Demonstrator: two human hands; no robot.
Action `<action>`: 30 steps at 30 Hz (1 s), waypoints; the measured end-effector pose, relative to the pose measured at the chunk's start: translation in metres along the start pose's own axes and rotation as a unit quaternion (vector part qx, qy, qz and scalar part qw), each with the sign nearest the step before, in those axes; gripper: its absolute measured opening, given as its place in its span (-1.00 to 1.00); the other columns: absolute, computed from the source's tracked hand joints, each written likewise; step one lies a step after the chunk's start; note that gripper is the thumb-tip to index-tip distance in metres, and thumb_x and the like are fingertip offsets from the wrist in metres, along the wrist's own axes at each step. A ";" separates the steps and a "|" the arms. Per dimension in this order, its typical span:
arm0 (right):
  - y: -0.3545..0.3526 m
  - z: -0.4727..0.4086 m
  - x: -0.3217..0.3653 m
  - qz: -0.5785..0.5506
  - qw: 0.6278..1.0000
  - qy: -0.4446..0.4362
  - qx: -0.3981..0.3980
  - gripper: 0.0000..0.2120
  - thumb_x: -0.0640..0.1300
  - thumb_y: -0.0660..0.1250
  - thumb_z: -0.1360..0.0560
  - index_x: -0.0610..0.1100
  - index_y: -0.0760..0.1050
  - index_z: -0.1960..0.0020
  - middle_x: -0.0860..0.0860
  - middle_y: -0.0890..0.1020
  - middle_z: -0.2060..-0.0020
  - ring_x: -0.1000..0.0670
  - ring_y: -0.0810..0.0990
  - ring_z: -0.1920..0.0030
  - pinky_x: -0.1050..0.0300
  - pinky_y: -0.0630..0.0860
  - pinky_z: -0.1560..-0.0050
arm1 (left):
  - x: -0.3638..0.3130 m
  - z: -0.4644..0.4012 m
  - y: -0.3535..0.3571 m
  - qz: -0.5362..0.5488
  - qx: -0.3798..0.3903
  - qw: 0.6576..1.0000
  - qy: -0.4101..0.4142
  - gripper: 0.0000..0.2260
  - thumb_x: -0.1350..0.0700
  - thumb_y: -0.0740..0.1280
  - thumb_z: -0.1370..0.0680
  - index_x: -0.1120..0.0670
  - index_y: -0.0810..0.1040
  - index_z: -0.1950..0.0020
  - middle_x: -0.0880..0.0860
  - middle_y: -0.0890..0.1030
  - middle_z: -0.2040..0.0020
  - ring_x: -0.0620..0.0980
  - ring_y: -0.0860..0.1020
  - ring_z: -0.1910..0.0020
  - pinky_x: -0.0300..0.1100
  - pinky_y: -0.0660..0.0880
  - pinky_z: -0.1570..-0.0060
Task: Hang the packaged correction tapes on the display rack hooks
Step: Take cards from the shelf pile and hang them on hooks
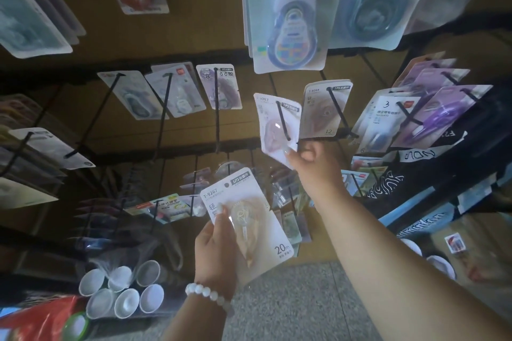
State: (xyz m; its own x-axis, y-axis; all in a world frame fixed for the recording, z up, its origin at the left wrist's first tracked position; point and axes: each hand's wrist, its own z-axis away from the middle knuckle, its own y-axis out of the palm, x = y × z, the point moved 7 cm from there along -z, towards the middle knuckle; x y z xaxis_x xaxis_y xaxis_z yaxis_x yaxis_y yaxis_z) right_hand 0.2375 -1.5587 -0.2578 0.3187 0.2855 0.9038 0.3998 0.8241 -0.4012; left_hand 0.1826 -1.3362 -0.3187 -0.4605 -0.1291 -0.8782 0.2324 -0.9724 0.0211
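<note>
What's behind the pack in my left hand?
Behind the pack that the left hand grips, more packs hang on lower hooks, with speckled floor below. Whatever sits directly behind the card is covered.

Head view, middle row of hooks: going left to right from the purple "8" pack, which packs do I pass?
Purple "8" pack → pink pack pinched by the right hand → beige "12" pack → white "3" pack → purple pack.
</note>
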 end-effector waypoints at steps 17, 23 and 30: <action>-0.008 0.079 -0.027 -0.013 0.999 0.002 0.046 -0.74 -0.04 0.28 -0.52 -0.18 0.46 0.27 0.02 0.44 0.44 0.12 0.31 0.46 0.30 0.21 0.48 | -0.005 0.012 0.033 0.025 0.072 0.997 -0.028 -0.41 -0.34 0.18 -0.50 0.08 0.59 -0.25 0.16 0.59 -0.29 0.23 0.56 -0.26 0.16 0.40 -0.35; -0.028 0.091 -0.026 -0.116 0.993 -0.001 0.023 -0.78 0.06 0.30 -0.42 -0.10 0.50 0.19 0.00 0.47 0.46 0.08 0.36 0.43 0.21 0.23 0.43 | 0.000 0.012 0.023 0.022 0.042 0.998 -0.041 -0.73 -0.11 0.29 -0.57 0.04 0.66 0.02 0.08 0.75 0.06 0.13 0.69 0.00 0.18 0.53 -0.19; -0.042 0.075 -0.005 -0.126 0.990 -0.030 -0.059 -0.82 0.08 0.27 -0.44 0.06 0.50 0.29 0.18 0.55 0.45 0.14 0.41 0.44 0.19 0.31 0.38 | -0.008 0.014 0.015 0.026 0.031 0.999 -0.013 -0.68 -0.14 0.27 -0.57 0.07 0.64 0.10 0.10 0.71 0.15 0.14 0.66 0.10 0.07 0.54 -0.06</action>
State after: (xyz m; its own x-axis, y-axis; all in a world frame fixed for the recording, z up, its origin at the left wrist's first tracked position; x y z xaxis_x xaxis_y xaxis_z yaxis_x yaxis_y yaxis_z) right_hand 0.1545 -1.5576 -0.2343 0.1465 0.1089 0.9832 0.5594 0.8106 -0.1731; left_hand 0.1779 -1.3526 -0.3048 -0.4715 -0.1834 -0.8626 0.2038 -0.9743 0.0957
